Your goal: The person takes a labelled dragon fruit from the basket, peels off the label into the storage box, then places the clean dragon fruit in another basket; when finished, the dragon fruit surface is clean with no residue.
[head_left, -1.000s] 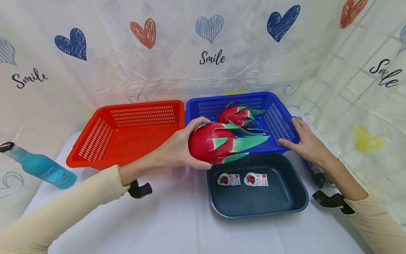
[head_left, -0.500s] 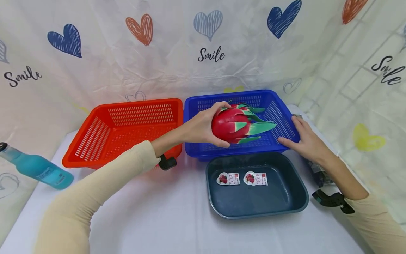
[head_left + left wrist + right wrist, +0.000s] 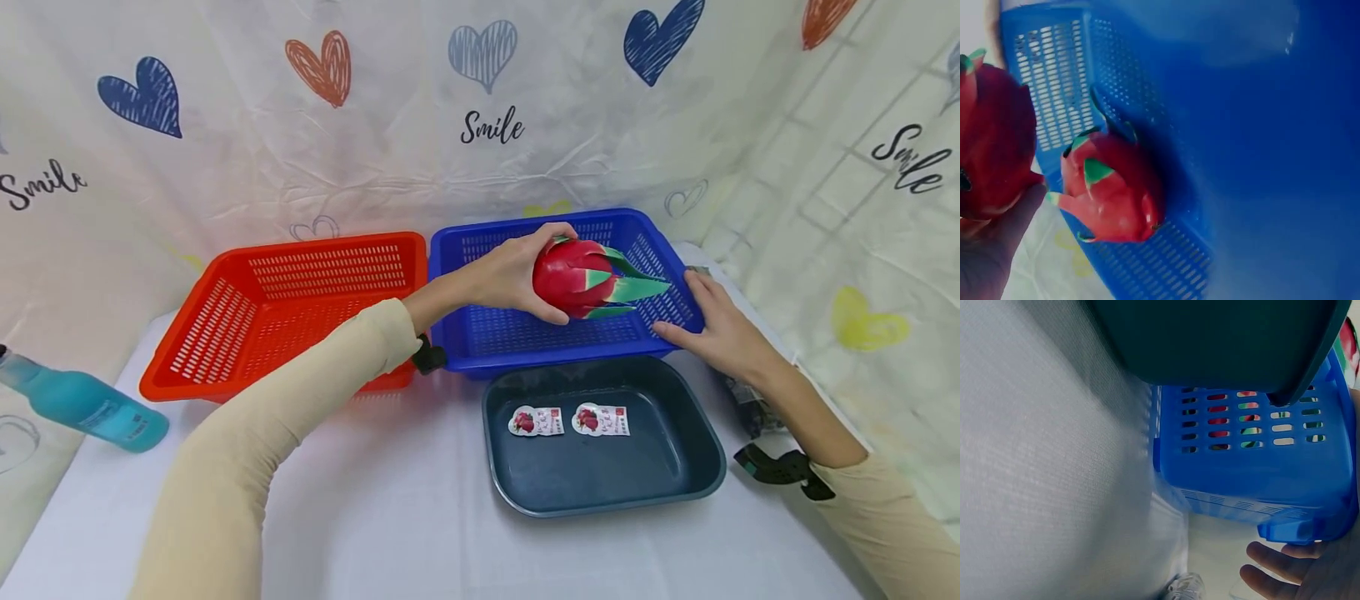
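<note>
In the head view my left hand [image 3: 525, 275] grips a red dragon fruit [image 3: 573, 279] with green leaf tips from its left side, thumb below and fingers above, over the blue basket [image 3: 487, 365]. A second dragon fruit [image 3: 1116, 187] lies inside that basket in the left wrist view; from the head it is hidden behind the held one. My right hand [image 3: 723, 329] rests at the basket's right front corner, thumb and forefinger either side of the corner. In the right wrist view its fingers [image 3: 1279, 562] extend loosely past the rim.
A red-orange basket [image 3: 180, 387] stands to the left of the blue one. In front is a dark tray [image 3: 600, 483] with two fruit-picture labels [image 3: 536, 421]. A blue bottle [image 3: 90, 408] lies tilted at far left. A dark plastic packet [image 3: 757, 408] sits under the right forearm.
My left hand has carried the dragon fruit right and away from me, from the blue basket's near left side to over its middle. The right hand stays at the corner.
</note>
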### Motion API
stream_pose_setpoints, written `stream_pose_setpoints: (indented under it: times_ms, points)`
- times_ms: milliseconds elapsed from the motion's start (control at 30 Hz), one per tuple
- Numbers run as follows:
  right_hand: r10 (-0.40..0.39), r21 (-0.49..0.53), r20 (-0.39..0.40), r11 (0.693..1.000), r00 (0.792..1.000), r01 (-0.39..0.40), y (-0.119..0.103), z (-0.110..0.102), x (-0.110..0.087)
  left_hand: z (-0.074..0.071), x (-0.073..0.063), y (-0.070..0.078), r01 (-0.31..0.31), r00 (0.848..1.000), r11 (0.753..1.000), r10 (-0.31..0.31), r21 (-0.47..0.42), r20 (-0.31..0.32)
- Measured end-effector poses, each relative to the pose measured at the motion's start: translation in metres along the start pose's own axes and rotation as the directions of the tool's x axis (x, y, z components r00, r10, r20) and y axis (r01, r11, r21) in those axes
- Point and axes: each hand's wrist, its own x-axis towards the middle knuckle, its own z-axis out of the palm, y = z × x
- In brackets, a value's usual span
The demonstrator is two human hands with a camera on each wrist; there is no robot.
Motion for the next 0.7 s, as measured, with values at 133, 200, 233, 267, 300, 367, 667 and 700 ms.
stream_pose_setpoints:
  times_ms: [133, 200, 233, 267, 300, 367, 667, 700]
  points:
    - [0.0, -0.004, 0.006, 1.0, 1.0, 0.0, 0.0, 0.0, 0.001, -0.009, 0.007, 0.001, 0.016, 1.0, 0.999, -0.016, 0.028, 0.023]
    - [-0.004, -0.003, 0.008, 1.0, 1.0, 0.005, 0.0, 0.001, 0.002, -0.012, 0.01, 0.001, 0.018, 0.999, 0.999, -0.019, 0.037, 0.029]
    - [-0.006, -0.003, 0.008, 1.0, 1.0, 0.006, 0.0, 0.001, 0.002, -0.013, 0.012, 0.001, 0.02, 0.999, 0.999, -0.021, 0.041, 0.03]
    - [-0.006, -0.003, 0.008, 1.0, 1.0, 0.006, 0.0, 0.0, 0.002, -0.013, 0.014, 0.002, 0.021, 0.999, 0.999, -0.022, 0.042, 0.035]
    - [-0.006, -0.005, 0.006, 1.0, 1.0, 0.006, 0.0, 0.0, 0.002, -0.013, 0.016, 0.002, 0.022, 0.999, 0.999, -0.024, 0.04, 0.041]
    - [-0.002, -0.009, 0.007, 1.0, 1.0, 0.002, 0.0, 0.0, 0.002, -0.011, 0.02, 0.002, 0.026, 0.998, 0.999, -0.028, 0.04, 0.056]
    - [0.006, -0.006, 0.014, 1.0, 1.0, -0.006, 0.0, 0.0, 0.0, -0.001, 0.035, -0.005, 0.087, 0.989, 0.994, -0.094, 0.071, 0.115]
    - [0.006, -0.006, 0.014, 1.0, 1.0, -0.006, 0.0, 0.0, 0.0, 0.0, 0.036, -0.006, 0.085, 0.989, 0.994, -0.093, 0.071, 0.116]
